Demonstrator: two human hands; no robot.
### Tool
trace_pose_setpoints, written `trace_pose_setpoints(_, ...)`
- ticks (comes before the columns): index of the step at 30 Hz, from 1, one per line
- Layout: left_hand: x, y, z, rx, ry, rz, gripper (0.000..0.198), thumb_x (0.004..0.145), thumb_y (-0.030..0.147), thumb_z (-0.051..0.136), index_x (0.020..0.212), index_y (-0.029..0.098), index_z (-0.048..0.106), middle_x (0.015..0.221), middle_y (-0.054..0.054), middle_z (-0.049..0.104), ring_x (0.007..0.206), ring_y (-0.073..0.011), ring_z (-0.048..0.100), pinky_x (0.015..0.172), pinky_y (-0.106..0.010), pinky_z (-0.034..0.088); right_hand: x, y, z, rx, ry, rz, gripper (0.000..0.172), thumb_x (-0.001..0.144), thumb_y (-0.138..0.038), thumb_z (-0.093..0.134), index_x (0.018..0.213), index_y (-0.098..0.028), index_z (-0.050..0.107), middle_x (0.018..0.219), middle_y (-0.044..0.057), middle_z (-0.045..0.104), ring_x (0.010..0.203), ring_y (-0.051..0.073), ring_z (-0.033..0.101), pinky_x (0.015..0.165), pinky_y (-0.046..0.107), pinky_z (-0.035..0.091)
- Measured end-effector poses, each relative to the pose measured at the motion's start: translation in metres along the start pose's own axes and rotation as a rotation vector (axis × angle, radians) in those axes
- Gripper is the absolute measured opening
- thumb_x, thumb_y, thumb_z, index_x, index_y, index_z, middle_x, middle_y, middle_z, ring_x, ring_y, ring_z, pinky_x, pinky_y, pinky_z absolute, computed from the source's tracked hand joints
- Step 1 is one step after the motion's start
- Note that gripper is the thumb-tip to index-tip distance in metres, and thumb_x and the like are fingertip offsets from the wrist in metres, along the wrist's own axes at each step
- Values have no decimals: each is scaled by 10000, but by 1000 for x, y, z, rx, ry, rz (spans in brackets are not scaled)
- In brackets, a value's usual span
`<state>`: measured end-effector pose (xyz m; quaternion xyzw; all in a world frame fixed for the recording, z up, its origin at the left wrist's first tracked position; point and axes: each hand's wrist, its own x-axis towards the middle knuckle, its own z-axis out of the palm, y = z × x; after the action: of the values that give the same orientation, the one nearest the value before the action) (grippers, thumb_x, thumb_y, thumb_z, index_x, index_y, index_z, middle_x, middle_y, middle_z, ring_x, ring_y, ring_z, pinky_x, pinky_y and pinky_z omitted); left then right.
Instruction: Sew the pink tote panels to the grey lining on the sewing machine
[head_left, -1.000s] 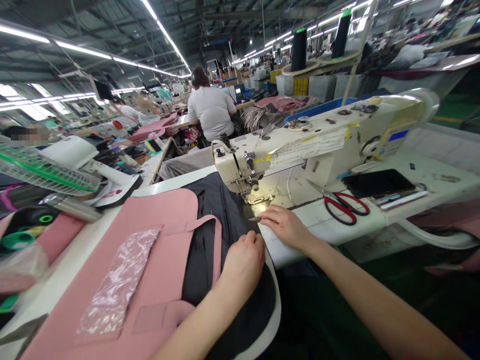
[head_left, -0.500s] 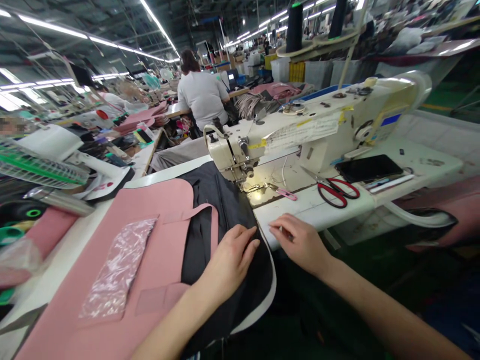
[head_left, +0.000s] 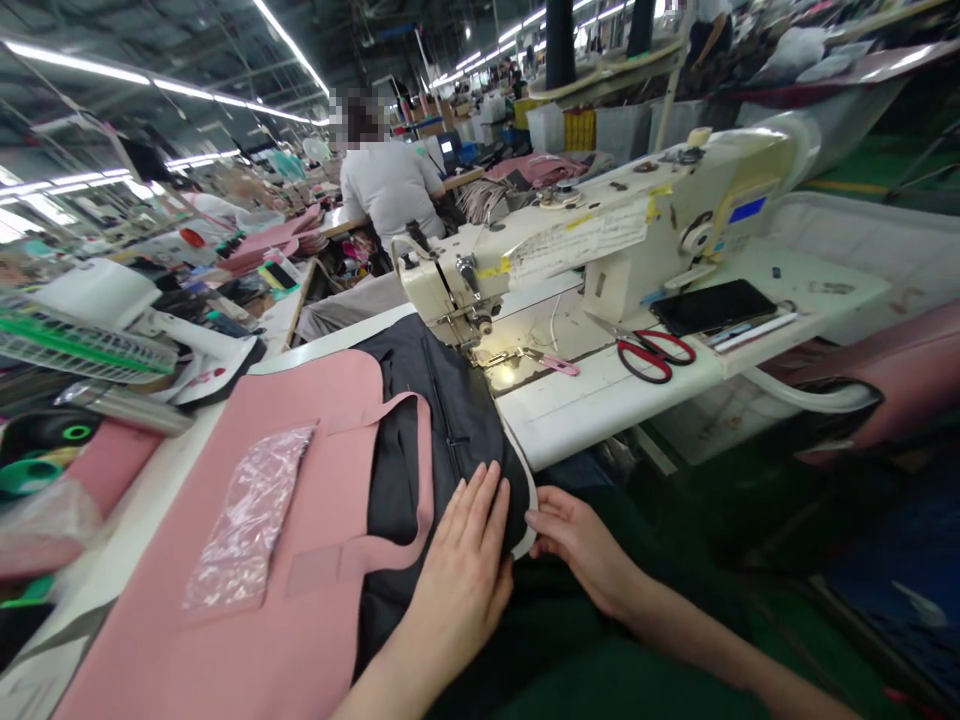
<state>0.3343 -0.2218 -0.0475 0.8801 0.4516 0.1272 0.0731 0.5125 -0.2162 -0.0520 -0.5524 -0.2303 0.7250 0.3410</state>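
A pink panel with a pink strap handle lies on the table, joined to dark lining fabric with a zipper. On the lining my left hand rests flat, fingers stretched out. My right hand pinches the white edging at the fabric's curved right border. The fabric's far edge reaches the presser foot area of the sewing machine. A clear plastic-covered piece lies on the pink panel.
Red-handled scissors, a pink-handled small tool, a black phone and pens lie right of the needle. A white fan and a metal bottle stand left. A co-worker sits ahead.
Both hands have moved down along the fabric's right edge. My right hand has gone from beside the fabric to pinching its white edging. My left hand has flattened out.
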Motion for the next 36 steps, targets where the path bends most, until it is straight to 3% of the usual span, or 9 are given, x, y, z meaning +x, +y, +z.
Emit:
trace_pose_setpoints(3,-2,-5,-9,-43,18,-19,691,826,138,496,1488,89,301,1598,-125,207,1463,-275,268,1106,-457,485,-5,1,9,203,-70,2,253,736,-329,777,887,-155,673,817,20,676,675,112,564,592,208,426)
trace_pose_setpoints(7,-2,-9,-20,-105,91,-30,508,870,115,442,1375,172,469,1543,-73,350,1369,-195,427,1036,-356,548,-11,1,17,363,-156,20,237,755,-280,753,954,-162,702,839,28,697,769,166,624,715,271,469)
trace_pose_setpoints(12,3,-5,-25,-71,28,56,660,811,272,616,1420,118,413,1496,-114,420,1341,-305,452,996,-477,572,-12,6,22,430,-149,-4,313,796,-268,747,1088,-175,687,962,43,712,923,204,639,821,308,477)
trace_pose_setpoints(17,10,-9,-28,-233,108,-43,343,914,185,513,1256,199,537,1288,-49,605,1181,-198,567,981,-388,575,-11,12,23,615,-191,141,300,832,-384,715,1021,-154,688,943,57,715,926,208,640,850,327,489)
trace_pose_setpoints(22,29,0,-31,-162,21,-131,394,827,155,575,1221,173,566,1115,-99,627,1005,-278,586,799,-473,576,-14,9,28,465,-152,37,232,757,-300,772,937,-184,684,879,23,706,856,196,651,800,314,509)
trace_pose_setpoints(26,42,0,-31,-131,62,-58,198,910,193,520,1074,200,631,922,-62,601,834,-233,559,689,-416,525,-15,4,31,331,-174,-18,304,797,-390,774,1013,-196,683,885,27,704,843,200,665,773,320,511)
trace_pose_setpoints(29,43,-3,-33,-253,159,16,250,936,149,456,1129,175,613,883,-64,579,789,-186,521,666,-327,480,-16,1,30,316,-179,-22,356,797,-458,772,1008,-182,692,868,40,703,831,209,668,763,332,512)
trace_pose_setpoints(34,37,-4,-35,-419,98,120,297,949,132,382,1096,128,639,801,-66,559,729,-173,496,631,-311,434,-16,-1,30,309,-171,-39,385,771,-487,785,987,-178,704,849,39,701,829,212,664,765,334,512)
trace_pose_setpoints(36,36,-7,-33,-588,106,47,278,957,146,425,1096,155,665,807,-57,568,756,-158,530,648,-286,448,-16,-2,30,301,-162,-28,402,761,-491,790,989,-171,704,841,41,701,824,212,663,771,339,510)
